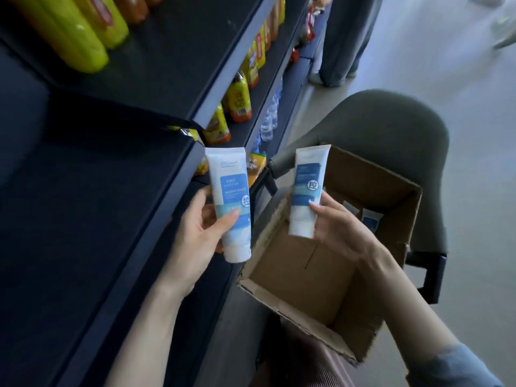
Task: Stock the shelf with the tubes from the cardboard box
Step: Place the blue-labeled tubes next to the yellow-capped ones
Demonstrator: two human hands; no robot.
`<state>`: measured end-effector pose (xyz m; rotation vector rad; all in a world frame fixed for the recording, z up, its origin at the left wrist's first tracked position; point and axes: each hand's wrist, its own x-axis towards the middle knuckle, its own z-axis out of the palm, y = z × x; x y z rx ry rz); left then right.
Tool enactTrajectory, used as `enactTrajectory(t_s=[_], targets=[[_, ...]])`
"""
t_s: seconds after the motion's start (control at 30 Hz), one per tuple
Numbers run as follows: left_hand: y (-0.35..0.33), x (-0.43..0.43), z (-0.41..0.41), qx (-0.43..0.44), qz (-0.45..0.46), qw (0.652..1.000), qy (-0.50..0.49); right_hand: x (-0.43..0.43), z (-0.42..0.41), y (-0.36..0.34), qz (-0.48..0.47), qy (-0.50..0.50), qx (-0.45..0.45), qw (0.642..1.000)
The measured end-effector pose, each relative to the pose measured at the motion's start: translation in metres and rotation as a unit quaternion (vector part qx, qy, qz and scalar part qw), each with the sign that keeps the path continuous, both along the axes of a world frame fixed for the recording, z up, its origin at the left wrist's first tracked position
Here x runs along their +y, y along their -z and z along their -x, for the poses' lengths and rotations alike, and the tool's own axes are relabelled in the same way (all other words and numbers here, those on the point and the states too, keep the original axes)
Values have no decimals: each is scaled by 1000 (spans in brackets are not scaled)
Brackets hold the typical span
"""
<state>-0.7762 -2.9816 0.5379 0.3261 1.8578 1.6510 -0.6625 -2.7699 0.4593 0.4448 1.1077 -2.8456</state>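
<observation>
My left hand [199, 233] grips a white and blue tube [231, 191] upright, cap down, beside the front edge of the dark shelf [92, 208]. Over the open cardboard box [301, 277], my right hand [337, 224] holds a second white and blue tube [305, 188], also cap down. Two more tubes [368, 219] lie in the far corner of the box, partly hidden by my right hand. The box rests on my lap against a grey chair.
Yellow bottles [69, 32] stand on the upper shelf at the left. Orange-labelled drink bottles [237, 99] and water bottles [269, 118] line the shelves further along. A grey chair [391, 135] is behind the box. A person's legs [343, 40] stand at the aisle's far end.
</observation>
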Motion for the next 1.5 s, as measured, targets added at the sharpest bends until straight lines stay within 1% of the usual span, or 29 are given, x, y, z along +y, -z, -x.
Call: enactTrajectory(t_s=[0.13, 0.27, 0.4, 0.53, 0.67, 0.87, 1.0, 1.17, 1.37, 1.5], targets=[[-54, -40, -16, 83, -24, 996, -32, -36, 9, -61, 3, -26, 59, 998], [-106, -81, -33, 154, -42, 986, -55, -73, 18, -121, -46, -65, 120, 990], [-151, -120, -51, 216, -62, 971, -85, -107, 28, -177, -85, -121, 175, 973], [-185, -154, -69, 261, -68, 955, -121, -142, 40, -225, -126, -163, 216, 954], [-212, -181, -83, 299, -70, 936, -172, -174, 54, -262, -122, -202, 259, 937], [-248, -221, -96, 344, -72, 893, -282, -215, 81, -309, -131, -245, 298, 913], [-263, -243, -111, 368, -53, 858, -355, -240, 99, -331, -101, -278, 315, 902], [-280, -271, -136, 393, -60, 799, -451, -282, 117, -357, -62, -337, 322, 883], [-296, -316, -164, 418, -54, 742, -521, -349, 123, -377, -35, -372, 320, 871], [-304, -351, -177, 429, -42, 717, -547, -398, 125, -393, -50, -361, 320, 874]])
